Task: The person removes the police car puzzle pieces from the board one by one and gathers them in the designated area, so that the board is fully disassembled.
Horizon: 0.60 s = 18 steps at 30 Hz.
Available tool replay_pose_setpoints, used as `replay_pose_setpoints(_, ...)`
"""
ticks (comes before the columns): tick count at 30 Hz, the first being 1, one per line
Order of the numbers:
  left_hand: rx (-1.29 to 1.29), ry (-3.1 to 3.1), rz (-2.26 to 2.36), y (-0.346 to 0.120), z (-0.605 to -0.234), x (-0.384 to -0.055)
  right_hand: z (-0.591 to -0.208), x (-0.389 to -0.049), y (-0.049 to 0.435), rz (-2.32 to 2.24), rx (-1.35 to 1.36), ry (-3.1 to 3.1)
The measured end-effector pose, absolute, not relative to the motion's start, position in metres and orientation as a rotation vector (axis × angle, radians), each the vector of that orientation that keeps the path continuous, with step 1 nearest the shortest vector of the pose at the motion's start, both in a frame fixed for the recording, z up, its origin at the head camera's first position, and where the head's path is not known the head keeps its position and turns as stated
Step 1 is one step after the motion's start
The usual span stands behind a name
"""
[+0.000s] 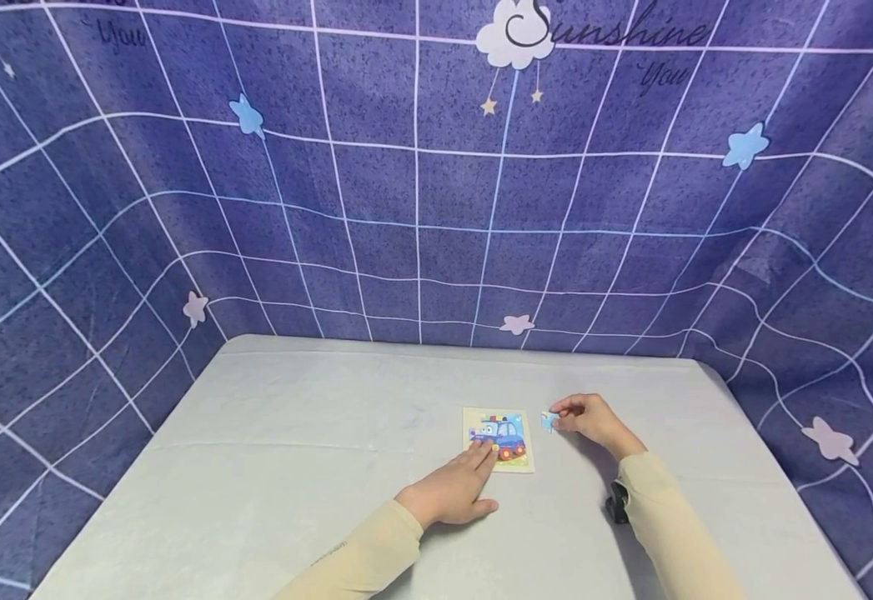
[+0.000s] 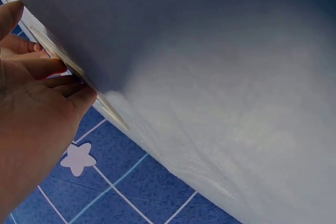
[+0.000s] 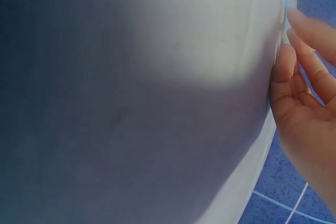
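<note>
A small square jigsaw puzzle (image 1: 509,430) with a blue cartoon car and a pale border lies on the table. My left hand (image 1: 453,490) rests on its lower left part, fingers extended and thumb spread away. To the right of the puzzle, my right hand (image 1: 588,419) pinches a light blue puzzle piece (image 1: 547,421) between thumb and fingers. In the left wrist view, the fingertips of the left hand (image 2: 44,95) touch the thin edge of the puzzle board (image 2: 114,114). Only a sliver of the piece shows past the right hand (image 3: 307,82) in the right wrist view.
A pale cloth covers the table (image 1: 278,467). Behind it and on both sides hangs a purple-blue curtain (image 1: 376,192) with grid lines, stars and clouds. A black device (image 1: 617,502) is strapped at the right wrist.
</note>
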<state>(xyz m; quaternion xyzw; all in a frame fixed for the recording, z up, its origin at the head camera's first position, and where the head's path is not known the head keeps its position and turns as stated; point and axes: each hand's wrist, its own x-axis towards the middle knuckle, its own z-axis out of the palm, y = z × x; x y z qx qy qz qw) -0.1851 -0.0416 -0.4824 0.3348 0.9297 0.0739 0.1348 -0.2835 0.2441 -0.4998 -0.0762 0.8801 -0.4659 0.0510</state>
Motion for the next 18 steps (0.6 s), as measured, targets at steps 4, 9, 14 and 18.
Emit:
replay_pose_setpoints(4, 0.97, 2.697, 0.21, -0.042, -0.482, -0.185, -0.497, -0.283, 0.24, -1.467, -0.248, 2.664)
replay_pose_setpoints(9, 0.968, 2.702, 0.211, -0.042, -0.482, -0.187, -0.493, -0.285, 0.228, -1.498, -0.353, 2.682)
replay_pose_setpoints(14, 0.968, 2.698, 0.213, -0.042, -0.482, -0.187, -0.491, -0.289, 0.209, -1.484, -0.439, 2.657)
replay_pose_setpoints(18, 0.975, 2.692, 0.21, -0.041, -0.481, -0.187, -0.492, -0.291, 0.195, -1.445, -0.523, 2.631)
